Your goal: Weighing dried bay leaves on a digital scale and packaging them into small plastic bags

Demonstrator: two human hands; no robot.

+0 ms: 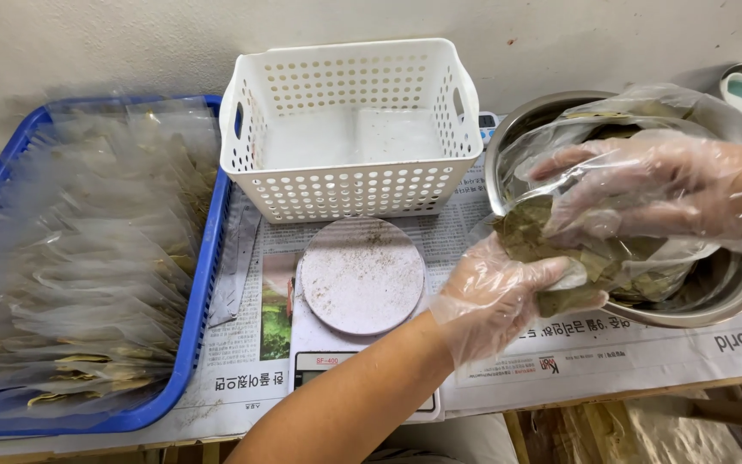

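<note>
I held the left hand (495, 296), gloved, closed around a clear bag of dried leaves (560, 258) at the near-left rim of the steel bowl (732, 296). The right hand (663, 185), also gloved, lay just above it, fingers curled onto the bag's top; its grip could not be confirmed. The bag's long axis ran left-right. The scale platter (362, 275) lay just left of the left hand, unobstructed; the white basket (349, 185) stood beyond it, the blue tray (203, 283) far left.
</note>
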